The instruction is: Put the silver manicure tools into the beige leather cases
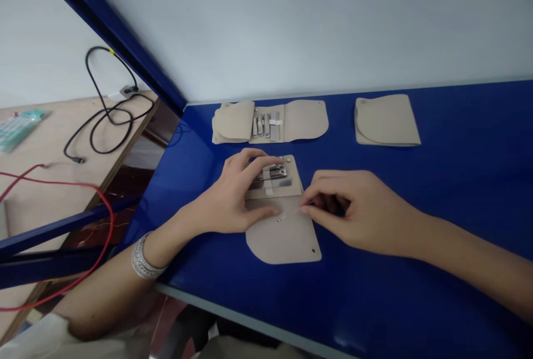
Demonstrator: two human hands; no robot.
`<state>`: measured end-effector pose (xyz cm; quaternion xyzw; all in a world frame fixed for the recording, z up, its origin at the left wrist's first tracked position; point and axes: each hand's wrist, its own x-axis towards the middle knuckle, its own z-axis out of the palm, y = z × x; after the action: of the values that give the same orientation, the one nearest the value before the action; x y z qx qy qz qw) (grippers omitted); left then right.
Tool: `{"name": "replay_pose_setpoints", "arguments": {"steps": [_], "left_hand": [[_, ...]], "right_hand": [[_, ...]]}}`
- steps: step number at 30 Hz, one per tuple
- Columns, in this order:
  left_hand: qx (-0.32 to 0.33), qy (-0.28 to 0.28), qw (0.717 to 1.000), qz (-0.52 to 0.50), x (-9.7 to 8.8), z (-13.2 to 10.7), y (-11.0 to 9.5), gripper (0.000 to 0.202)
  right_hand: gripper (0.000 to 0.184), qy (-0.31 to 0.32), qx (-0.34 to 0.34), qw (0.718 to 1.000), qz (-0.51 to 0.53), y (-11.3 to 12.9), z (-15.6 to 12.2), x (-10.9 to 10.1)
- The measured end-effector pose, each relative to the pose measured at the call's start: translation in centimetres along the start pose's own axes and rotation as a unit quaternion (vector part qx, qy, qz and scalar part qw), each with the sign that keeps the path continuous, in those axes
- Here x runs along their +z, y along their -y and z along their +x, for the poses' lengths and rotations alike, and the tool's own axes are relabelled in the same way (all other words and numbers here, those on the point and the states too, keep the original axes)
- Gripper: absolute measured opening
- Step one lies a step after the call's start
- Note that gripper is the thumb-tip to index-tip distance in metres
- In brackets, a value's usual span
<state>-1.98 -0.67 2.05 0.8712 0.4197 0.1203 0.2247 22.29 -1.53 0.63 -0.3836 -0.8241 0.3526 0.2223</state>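
1. Case [287,237] lies open and flat on the table [416,270], near its front edge, between both hands; clippers [275,171] sit strapped in its upper half.
2. It looks soft, thin and light, and likely to slide on the smooth top. Pressing it flat or taking a flap edge seems the safest hold.
3. Left hand [233,198] rests on the case's left side, fingers spread and pressing, not gripping.
4. Right hand [358,209] pinches a pin [289,215] between thumb and fingertip, with its tip over the lower flap. The pin looks stiff, slick and tiny, best held by its end.
5. Table is blue, glossy and level, set against a white wall.
6. Behind lie a 2nd case [303,120], open with tools, and a folded case [385,120]. A bench [37,203] with cables [108,120] stands at the left.
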Motion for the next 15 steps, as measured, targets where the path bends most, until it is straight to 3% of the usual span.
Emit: {"name": "replay_pose_setpoints", "arguments": {"steps": [6, 15], "left_hand": [[0.0, 0.0, 1.0, 0.0, -0.01, 0.0, 0.07, 0.072], [0.006, 0.005, 1.0, -0.002, -0.03, -0.12, -0.02, 0.069]], "right_hand": [[0.016, 0.03, -0.043, 0.998, -0.028, -0.01, -0.3, 0.2], [0.012, 0.035, 0.009, 0.998, 0.043, -0.14, 0.24, -0.55]]}}
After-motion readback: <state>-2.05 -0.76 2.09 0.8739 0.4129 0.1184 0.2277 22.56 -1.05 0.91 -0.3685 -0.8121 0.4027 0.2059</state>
